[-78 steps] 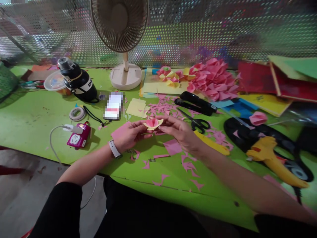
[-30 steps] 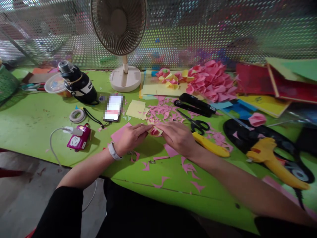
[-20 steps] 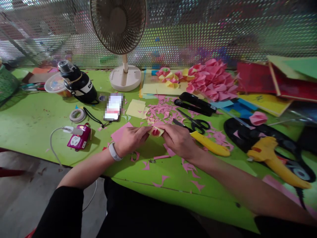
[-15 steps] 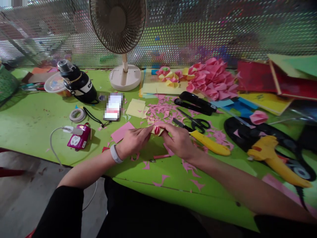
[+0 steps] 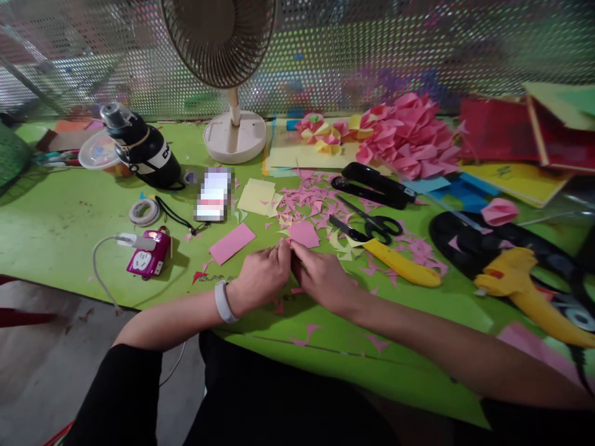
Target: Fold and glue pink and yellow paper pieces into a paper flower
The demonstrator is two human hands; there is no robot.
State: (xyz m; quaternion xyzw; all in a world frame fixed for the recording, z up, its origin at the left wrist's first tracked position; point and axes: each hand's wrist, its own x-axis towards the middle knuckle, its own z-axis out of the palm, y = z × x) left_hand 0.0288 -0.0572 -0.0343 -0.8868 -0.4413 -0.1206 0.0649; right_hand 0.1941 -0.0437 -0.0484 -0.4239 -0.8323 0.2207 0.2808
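Note:
My left hand [image 5: 266, 272] and my right hand [image 5: 325, 275] meet over the middle of the green table, both closed with thumbs and fingertips together. Between them is a small paper flower [image 5: 289, 242]; only a speck of pink shows, and the fingers hide the rest. Just beyond the fingertips lies a pink paper square [image 5: 304, 234]. Another pink paper piece [image 5: 232, 243] rests to the left of it. Near my right hand are a yellow-handled knife [image 5: 402, 265], black scissors [image 5: 372, 224] and yellow paper scraps [image 5: 344, 246].
Pink scraps [image 5: 307, 198] litter the table. Behind stand a fan [image 5: 236, 139], a black bottle [image 5: 144, 148] and a heap of pink paper flowers [image 5: 411, 136]. A stapler [image 5: 372, 184] and yellow glue gun [image 5: 525, 291] lie right; a phone [image 5: 214, 195] and purple power adapter [image 5: 149, 254] left.
The fingers have closed around the pink and yellow paper flower, which showed between them before. Both hands have drawn nearer to me, uncovering more of the pink square. The view has shifted slightly.

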